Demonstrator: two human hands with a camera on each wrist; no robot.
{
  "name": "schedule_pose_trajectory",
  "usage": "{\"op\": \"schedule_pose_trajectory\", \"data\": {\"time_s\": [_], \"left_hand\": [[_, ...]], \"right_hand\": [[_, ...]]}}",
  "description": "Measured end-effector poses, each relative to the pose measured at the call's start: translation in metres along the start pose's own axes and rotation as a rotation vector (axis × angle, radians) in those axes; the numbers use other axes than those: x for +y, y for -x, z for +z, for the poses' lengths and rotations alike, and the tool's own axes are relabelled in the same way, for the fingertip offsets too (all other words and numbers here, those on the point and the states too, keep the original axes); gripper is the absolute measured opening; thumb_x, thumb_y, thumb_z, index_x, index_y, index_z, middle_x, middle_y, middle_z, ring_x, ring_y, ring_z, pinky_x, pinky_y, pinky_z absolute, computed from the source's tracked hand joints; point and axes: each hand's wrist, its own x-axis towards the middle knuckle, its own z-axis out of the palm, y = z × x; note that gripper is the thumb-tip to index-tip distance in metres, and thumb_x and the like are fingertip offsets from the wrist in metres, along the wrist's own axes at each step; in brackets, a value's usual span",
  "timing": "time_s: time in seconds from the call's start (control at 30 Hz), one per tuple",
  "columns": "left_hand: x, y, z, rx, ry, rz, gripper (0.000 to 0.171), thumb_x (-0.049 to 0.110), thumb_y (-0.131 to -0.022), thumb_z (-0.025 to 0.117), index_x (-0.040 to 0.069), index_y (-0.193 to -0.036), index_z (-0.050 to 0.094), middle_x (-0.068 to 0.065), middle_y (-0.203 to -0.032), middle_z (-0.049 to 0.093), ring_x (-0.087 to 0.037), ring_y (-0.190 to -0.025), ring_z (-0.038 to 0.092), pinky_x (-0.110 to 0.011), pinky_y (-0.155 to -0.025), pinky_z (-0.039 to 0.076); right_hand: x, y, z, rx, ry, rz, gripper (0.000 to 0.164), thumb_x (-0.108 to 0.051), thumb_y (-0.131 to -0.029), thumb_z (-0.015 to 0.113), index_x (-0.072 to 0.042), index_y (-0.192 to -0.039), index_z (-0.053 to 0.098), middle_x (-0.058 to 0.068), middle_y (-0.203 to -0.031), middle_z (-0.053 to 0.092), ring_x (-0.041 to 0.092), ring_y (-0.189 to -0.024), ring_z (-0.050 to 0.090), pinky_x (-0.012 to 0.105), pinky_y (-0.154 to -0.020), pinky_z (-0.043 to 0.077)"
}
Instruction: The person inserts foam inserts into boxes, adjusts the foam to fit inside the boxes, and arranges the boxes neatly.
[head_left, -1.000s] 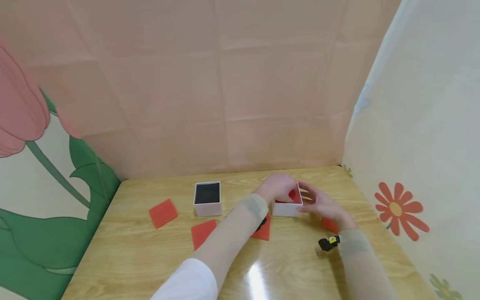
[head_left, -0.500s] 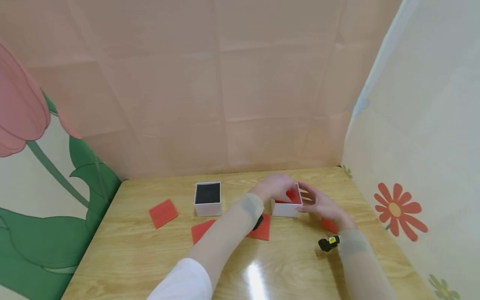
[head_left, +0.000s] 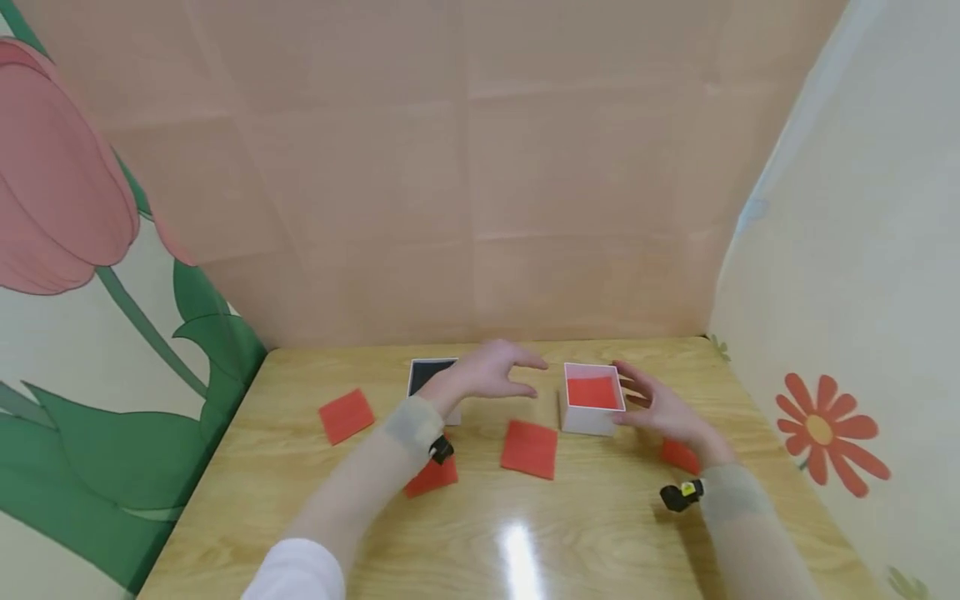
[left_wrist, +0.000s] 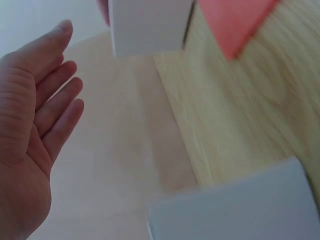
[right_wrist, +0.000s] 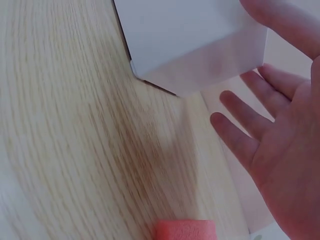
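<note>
Over the left white box (head_left: 453, 415), partly hiding it, my left hand (head_left: 487, 372) hovers with fingers extended and holds nothing. Dark material (head_left: 426, 372) fills that box. To the right stands a second white box (head_left: 592, 421), with a red foam-like square (head_left: 592, 392) lying inside. My right hand (head_left: 663, 410) holds this box at its right side, thumb at the front and fingertips toward the back corner. In the right wrist view the thumb meets the box (right_wrist: 200, 40), and the lower fingers stay apart from it.
Red squares lie on the wooden table (head_left: 600, 517): one at the left (head_left: 347, 416), one between the boxes (head_left: 529, 450), one below my left wrist (head_left: 433, 478), and one partly hidden by my right wrist (head_left: 680, 456). A pinkish sheet (head_left: 360, 208) hangs behind.
My left hand has come out of the right box and moved left, leaving the red square in view inside. The right hand stays at the box. The head view has shifted slightly.
</note>
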Motion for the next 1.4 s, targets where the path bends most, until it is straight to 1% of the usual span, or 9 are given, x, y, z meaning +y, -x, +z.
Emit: {"op": "schedule_pose_trajectory", "data": {"time_s": [0.2, 0.5, 0.63, 0.8, 0.9, 1.0, 1.07, 1.27, 1.4], "left_hand": [[-0.016, 0.049, 0.004, 0.106, 0.056, -0.072, 0.054, 0.045, -0.099, 0.079, 0.022, -0.147, 0.068, 0.006, -0.147, 0.066, -0.014, -0.138, 0.059, -0.033, -0.116, 0.046], [-0.030, 0.130, 0.016, 0.291, 0.203, -0.134, 0.052, 0.033, -0.096, 0.084, 0.015, -0.144, 0.070, -0.001, -0.145, 0.068, -0.021, -0.135, 0.062, -0.041, -0.112, 0.051], [-0.044, 0.171, 0.017, 0.380, 0.197, -0.251, 0.056, 0.033, -0.095, 0.085, 0.016, -0.146, 0.069, -0.003, -0.147, 0.066, -0.027, -0.137, 0.061, -0.051, -0.113, 0.049], [-0.066, 0.218, 0.017, 0.456, 0.151, -0.417, 0.066, 0.030, -0.094, 0.086, 0.011, -0.152, 0.061, -0.010, -0.154, 0.060, -0.035, -0.143, 0.055, -0.057, -0.117, 0.043], [-0.076, 0.240, 0.018, 0.449, 0.166, -0.488, 0.071, 0.029, -0.095, 0.085, 0.006, -0.156, 0.056, -0.015, -0.157, 0.056, -0.038, -0.146, 0.050, -0.059, -0.120, 0.039], [-0.085, 0.257, 0.020, 0.419, 0.199, -0.554, 0.075, 0.030, -0.096, 0.084, 0.003, -0.158, 0.051, -0.018, -0.160, 0.052, -0.041, -0.149, 0.046, -0.060, -0.122, 0.035], [-0.091, 0.266, 0.022, 0.393, 0.201, -0.600, 0.079, 0.031, -0.096, 0.084, 0.001, -0.160, 0.047, -0.021, -0.162, 0.049, -0.043, -0.150, 0.043, -0.061, -0.122, 0.034], [-0.103, 0.275, 0.026, 0.319, 0.146, -0.702, 0.090, 0.030, -0.092, 0.087, -0.012, -0.157, 0.041, -0.032, -0.161, 0.042, -0.051, -0.148, 0.040, -0.063, -0.121, 0.035], [-0.108, 0.270, 0.030, 0.263, 0.119, -0.767, 0.099, 0.040, -0.090, 0.088, -0.011, -0.159, 0.038, -0.032, -0.162, 0.038, -0.051, -0.149, 0.036, -0.063, -0.121, 0.035]], "right_hand": [[0.002, -0.001, -0.006, 0.021, 0.014, 0.011, 0.101, -0.027, -0.092, 0.087, -0.018, -0.171, 0.025, 0.016, -0.173, 0.029, 0.050, -0.151, 0.037, 0.064, -0.115, 0.041], [0.012, -0.004, -0.008, 0.005, -0.040, 0.039, 0.097, -0.028, -0.094, 0.085, -0.019, -0.171, 0.026, 0.015, -0.172, 0.033, 0.048, -0.153, 0.034, 0.066, -0.117, 0.037], [0.012, -0.004, -0.008, 0.001, -0.032, 0.042, 0.096, -0.030, -0.095, 0.084, -0.019, -0.171, 0.025, 0.015, -0.172, 0.032, 0.048, -0.153, 0.034, 0.060, -0.116, 0.043], [0.011, -0.001, -0.011, -0.009, -0.053, 0.015, 0.094, -0.022, -0.096, 0.082, -0.013, -0.171, 0.025, 0.020, -0.171, 0.033, 0.051, -0.152, 0.035, 0.032, -0.109, 0.050], [0.010, 0.001, -0.014, -0.008, -0.043, 0.013, 0.094, -0.022, -0.096, 0.082, -0.012, -0.170, 0.026, 0.021, -0.170, 0.034, 0.052, -0.151, 0.036, 0.038, -0.110, 0.051], [0.009, 0.002, -0.016, -0.003, -0.013, 0.035, 0.095, -0.027, -0.095, 0.084, -0.016, -0.171, 0.026, 0.018, -0.170, 0.035, 0.050, -0.151, 0.038, 0.057, -0.114, 0.046], [0.009, 0.003, -0.018, -0.006, -0.006, 0.041, 0.096, -0.028, -0.095, 0.084, -0.017, -0.171, 0.026, 0.017, -0.171, 0.034, 0.049, -0.151, 0.038, 0.057, -0.115, 0.045], [0.015, 0.007, -0.022, -0.003, -0.016, 0.029, 0.095, -0.026, -0.097, 0.083, -0.016, -0.171, 0.025, 0.019, -0.170, 0.034, 0.050, -0.151, 0.037, 0.020, -0.103, 0.048], [0.014, 0.009, -0.023, -0.006, -0.021, 0.039, 0.096, -0.026, -0.097, 0.082, -0.015, -0.171, 0.023, 0.020, -0.170, 0.033, 0.051, -0.150, 0.036, 0.015, -0.098, 0.047]]}}
